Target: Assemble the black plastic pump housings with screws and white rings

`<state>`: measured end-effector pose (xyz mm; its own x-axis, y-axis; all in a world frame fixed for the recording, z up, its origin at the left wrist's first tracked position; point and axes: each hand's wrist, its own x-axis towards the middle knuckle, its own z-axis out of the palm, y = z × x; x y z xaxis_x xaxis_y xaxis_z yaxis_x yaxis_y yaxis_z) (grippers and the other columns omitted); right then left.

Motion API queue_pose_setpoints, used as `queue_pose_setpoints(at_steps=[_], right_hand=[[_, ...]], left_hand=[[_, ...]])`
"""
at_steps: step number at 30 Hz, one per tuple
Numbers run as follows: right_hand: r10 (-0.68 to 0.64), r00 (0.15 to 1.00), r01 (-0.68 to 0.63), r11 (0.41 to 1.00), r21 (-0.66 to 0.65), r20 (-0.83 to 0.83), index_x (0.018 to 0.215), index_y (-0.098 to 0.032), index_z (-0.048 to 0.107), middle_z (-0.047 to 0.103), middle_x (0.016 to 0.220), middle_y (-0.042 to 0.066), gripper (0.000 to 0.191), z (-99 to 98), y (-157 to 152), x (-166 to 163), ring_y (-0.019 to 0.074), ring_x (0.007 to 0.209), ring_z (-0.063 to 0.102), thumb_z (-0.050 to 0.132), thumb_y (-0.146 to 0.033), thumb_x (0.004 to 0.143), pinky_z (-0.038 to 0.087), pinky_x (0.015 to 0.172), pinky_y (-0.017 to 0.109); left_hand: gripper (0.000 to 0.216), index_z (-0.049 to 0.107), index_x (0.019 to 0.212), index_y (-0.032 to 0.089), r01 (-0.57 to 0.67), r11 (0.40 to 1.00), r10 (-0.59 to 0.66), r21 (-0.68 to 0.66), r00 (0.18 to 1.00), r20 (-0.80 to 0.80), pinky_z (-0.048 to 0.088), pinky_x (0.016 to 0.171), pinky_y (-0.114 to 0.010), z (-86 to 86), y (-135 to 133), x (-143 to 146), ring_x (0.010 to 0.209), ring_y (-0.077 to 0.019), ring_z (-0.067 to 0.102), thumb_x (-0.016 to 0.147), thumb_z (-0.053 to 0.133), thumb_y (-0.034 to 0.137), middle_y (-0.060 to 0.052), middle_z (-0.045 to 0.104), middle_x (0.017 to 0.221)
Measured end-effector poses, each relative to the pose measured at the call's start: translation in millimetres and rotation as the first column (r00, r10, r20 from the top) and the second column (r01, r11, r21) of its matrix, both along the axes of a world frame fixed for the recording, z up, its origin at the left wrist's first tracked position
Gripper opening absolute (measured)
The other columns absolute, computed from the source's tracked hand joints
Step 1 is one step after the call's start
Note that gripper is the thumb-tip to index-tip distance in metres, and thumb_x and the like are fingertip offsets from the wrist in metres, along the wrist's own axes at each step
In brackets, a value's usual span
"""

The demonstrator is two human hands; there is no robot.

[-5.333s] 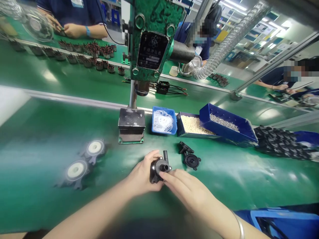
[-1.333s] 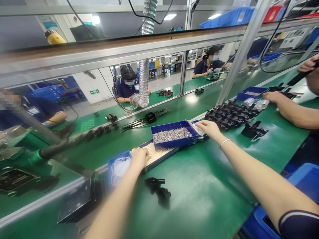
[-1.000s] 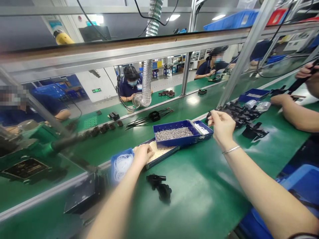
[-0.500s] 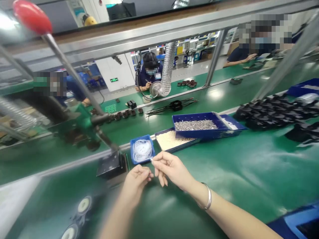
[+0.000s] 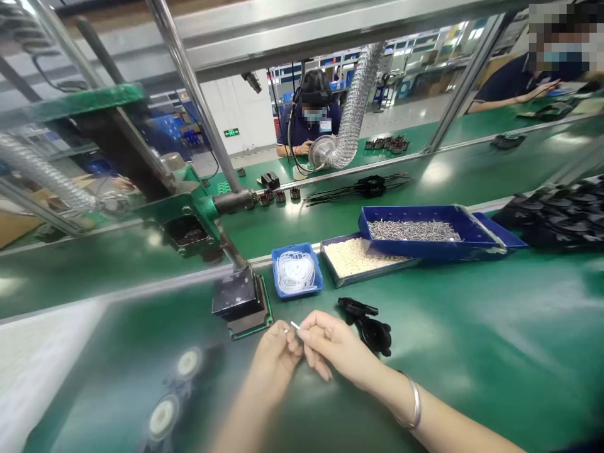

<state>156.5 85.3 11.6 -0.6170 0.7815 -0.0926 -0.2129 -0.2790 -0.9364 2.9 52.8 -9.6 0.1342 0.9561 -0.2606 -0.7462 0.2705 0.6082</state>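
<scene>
My right hand pinches a short, thin, silvery-white pin between thumb and fingertips, its free end pointing left. Close beside it, my left hand is closed, with a tiny pale piece at the thumb and forefinger; its kind is too small to make out. The fingertips of both hands nearly meet above the green bench. Just beyond my right hand lies a black moulded part with a round end. A blue tray of clear white tubing rings sits behind the hands.
A bin of cream-coloured bits stands partly under a blue bin of metal pins. To the left is a green hand press. Two parts with white wheels lie at front left. Co-workers sit across the bench.
The view has shifted, so the bench contents appear further right. Both hands are now further from the tubing tray. The black part shows beside my right hand; it was not visible before.
</scene>
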Motion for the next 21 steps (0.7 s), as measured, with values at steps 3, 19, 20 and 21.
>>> queue_pose_setpoints(at_steps=[3,19,20,21], right_hand=[[0.054,0.999,-0.054,0.998,-0.019,-0.006,0.089,-0.015,0.054,0.062,0.055,-0.003,0.036,-6.0,-0.2,0.8,0.0049,0.034,0.044,0.062,-0.05,0.091,0.031,0.034,0.014],[0.06,0.997,-0.056,0.995,-0.082,0.049,0.086,-0.016,0.054,0.062,0.051,-0.003,0.039,-0.4,-1.7,12.0,0.0054,0.03,0.043,0.063,-0.054,0.089,0.029,0.031,0.014],[0.064,0.996,-0.059,0.994,-0.087,0.054,0.085,-0.016,0.053,0.062,0.051,-0.003,0.039,-0.5,-1.8,12.1,0.0054,0.03,0.043,0.063,-0.054,0.089,0.029,0.031,0.013],[0.067,0.996,-0.062,0.994,-0.088,0.058,0.084,-0.017,0.053,0.062,0.051,-0.003,0.038,-0.9,-1.8,12.2,0.0054,0.03,0.042,0.063,-0.053,0.089,0.028,0.031,0.013]], left_hand=[[0.031,0.06,0.072,0.014,0.012,1.0,-0.013,0.002,1.0,0.027,0.048,0.06,-0.017,-1.2,-1.7,0.4,0.058,-0.0056,0.052,0.075,0.083,0.034,0.004,0.054,0.062],[0.02,0.068,0.071,0.017,-0.05,0.987,0.121,0.154,0.861,-0.494,0.051,0.065,-0.018,8.1,0.5,-4.5,0.064,-0.0087,0.062,0.071,0.085,0.029,0.002,0.064,0.072],[0.018,0.069,0.072,0.017,-0.04,0.98,0.144,0.196,0.82,-0.554,0.052,0.066,-0.02,9.1,-0.1,-5.3,0.066,-0.0101,0.063,0.072,0.084,0.027,0.001,0.064,0.073],[0.017,0.069,0.072,0.017,-0.028,0.972,0.167,0.231,0.779,-0.605,0.052,0.067,-0.021,9.7,-0.8,-6.4,0.068,-0.0115,0.064,0.073,0.082,0.027,0.0,0.065,0.074]])
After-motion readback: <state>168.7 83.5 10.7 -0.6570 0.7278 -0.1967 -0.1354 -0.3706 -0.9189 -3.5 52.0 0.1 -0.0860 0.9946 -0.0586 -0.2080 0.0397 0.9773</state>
